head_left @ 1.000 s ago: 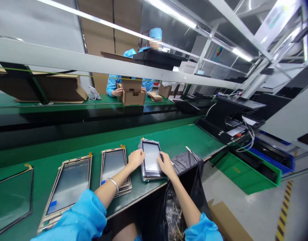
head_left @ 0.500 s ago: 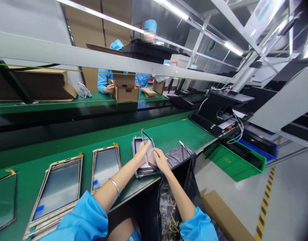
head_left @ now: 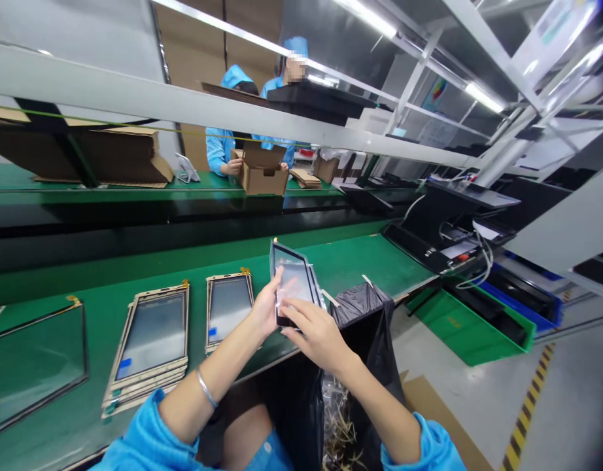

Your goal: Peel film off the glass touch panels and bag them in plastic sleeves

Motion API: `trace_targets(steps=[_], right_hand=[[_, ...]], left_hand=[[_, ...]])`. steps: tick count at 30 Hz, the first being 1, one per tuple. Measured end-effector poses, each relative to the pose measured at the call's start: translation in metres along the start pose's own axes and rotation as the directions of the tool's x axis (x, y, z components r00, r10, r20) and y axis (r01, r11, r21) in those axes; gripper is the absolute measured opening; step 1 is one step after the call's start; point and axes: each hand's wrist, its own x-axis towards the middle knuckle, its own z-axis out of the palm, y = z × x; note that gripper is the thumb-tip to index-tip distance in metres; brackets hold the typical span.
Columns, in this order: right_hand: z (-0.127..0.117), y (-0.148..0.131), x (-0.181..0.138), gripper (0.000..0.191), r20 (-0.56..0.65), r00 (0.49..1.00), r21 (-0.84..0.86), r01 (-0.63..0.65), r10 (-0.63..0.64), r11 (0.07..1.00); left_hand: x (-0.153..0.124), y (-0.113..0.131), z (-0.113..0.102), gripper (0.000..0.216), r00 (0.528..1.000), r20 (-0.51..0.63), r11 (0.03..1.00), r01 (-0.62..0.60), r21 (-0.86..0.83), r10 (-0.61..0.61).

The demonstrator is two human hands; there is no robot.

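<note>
we've got the screen panel [head_left: 292, 286] tilted up, left hand [head_left: 266, 306] grip pinching its edge | right hand [head_left: 317, 333] grip clasping its bottom corner | black bag [head_left: 365, 320] sits just right of the grip, so scraps drop in | panel stacks [head_left: 152, 340] left on the surface [head_left: 350, 261]

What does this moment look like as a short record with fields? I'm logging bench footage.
setting: green workbench on an assembly line
left hand: grip on the left edge of a touch panel, lifted and tilted above the bench
right hand: at the panel's lower edge, fingers on it
beside: black waste bag at the bench edge
on bench: stacks of framed panels
across: a co-worker at a cardboard box
</note>
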Motion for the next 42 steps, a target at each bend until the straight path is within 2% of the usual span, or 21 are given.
trace_targets(steps=[6, 9, 12, 15, 18, 22, 27, 30, 32, 34, 36, 37, 38, 40, 41, 42], right_hand=[[0.013, -0.034, 0.024, 0.023, -0.092, 0.992, 0.048, 0.094, -0.09, 0.994], [0.015, -0.046, 0.032, 0.024, -0.068, 0.993, 0.084, 0.103, -0.098, 0.991], [0.014, -0.045, 0.047, 0.021, -0.043, 0.997, 0.079, 0.073, -0.07, 0.994], [0.013, -0.04, 0.067, 0.025, -0.106, 0.994, -0.013, 0.016, -0.017, 1.0], [0.016, -0.043, 0.086, 0.032, -0.139, 0.99, -0.046, -0.03, 0.024, 0.998], [0.026, -0.063, 0.1, 0.024, -0.126, 0.992, 0.041, -0.017, 0.022, 0.999], [0.032, -0.076, 0.105, 0.014, -0.14, 0.99, 0.163, 0.002, 0.022, 0.987], [0.03, -0.078, 0.102, 0.02, -0.168, 0.983, 0.16, -0.044, 0.071, 0.986], [0.026, -0.089, 0.093, 0.029, -0.189, 0.976, 0.149, -0.077, 0.105, 0.986], [0.025, -0.109, 0.077, 0.047, -0.108, 0.985, 0.238, -0.106, 0.135, 0.965], [0.029, -0.133, 0.058, 0.076, 0.039, 0.992, 0.417, -0.124, 0.118, 0.901], [0.032, -0.144, 0.05, 0.083, 0.069, 0.991, 0.514, -0.132, 0.113, 0.848], [0.035, -0.151, 0.043, 0.079, 0.059, 0.988, 0.607, -0.151, 0.145, 0.78], [0.039, -0.157, 0.035, 0.052, -0.015, 0.955, 0.76, -0.182, 0.296, 0.624], [0.039, -0.155, 0.032, 0.038, -0.052, 0.916, 0.812, -0.193, 0.398, 0.551], [0.037, -0.151, 0.03, 0.03, -0.075, 0.868, 0.849, -0.202, 0.49, 0.489]], left_hand=[[-0.034, 0.016, -0.018, 0.054, 0.995, -0.008, 0.991, -0.101, -0.091, 0.101], [-0.052, 0.021, -0.032, 0.053, 0.992, 0.033, 0.987, -0.12, -0.105, 0.124], [-0.077, 0.018, -0.052, 0.056, 0.979, 0.13, 0.984, -0.143, -0.104, 0.156], [-0.107, 0.005, -0.079, 0.056, 0.945, 0.282, 0.986, -0.145, -0.085, 0.164], [-0.135, -0.01, -0.105, 0.061, 0.93, 0.336, 0.989, -0.133, -0.069, 0.149], [-0.156, -0.024, -0.128, 0.062, 0.925, 0.342, 0.986, -0.154, -0.059, 0.165], [-0.167, -0.03, -0.141, 0.059, 0.942, 0.285, 0.982, -0.188, 0.001, 0.18], [-0.17, -0.033, -0.144, 0.059, 0.947, 0.239, 0.969, -0.236, 0.077, 0.212], [-0.17, -0.037, -0.144, 0.058, 0.933, 0.153, 0.916, -0.351, 0.192, 0.326], [-0.165, -0.041, -0.142, 0.054, 0.87, 0.046, 0.8, -0.47, 0.372, 0.49], [-0.157, -0.046, -0.135, 0.049, 0.749, 0.041, 0.617, -0.574, 0.538, 0.661], [-0.154, -0.048, -0.131, 0.046, 0.679, 0.097, 0.504, -0.626, 0.596, 0.728], [-0.151, -0.049, -0.126, 0.044, 0.609, 0.181, 0.383, -0.673, 0.633, 0.772], [-0.15, -0.049, -0.118, 0.045, 0.499, 0.338, 0.177, -0.73, 0.66, 0.798], [-0.151, -0.046, -0.116, 0.046, 0.476, 0.375, 0.118, -0.729, 0.674, 0.796], [-0.153, -0.042, -0.117, 0.05, 0.472, 0.374, 0.094, -0.711, 0.697, 0.798]])
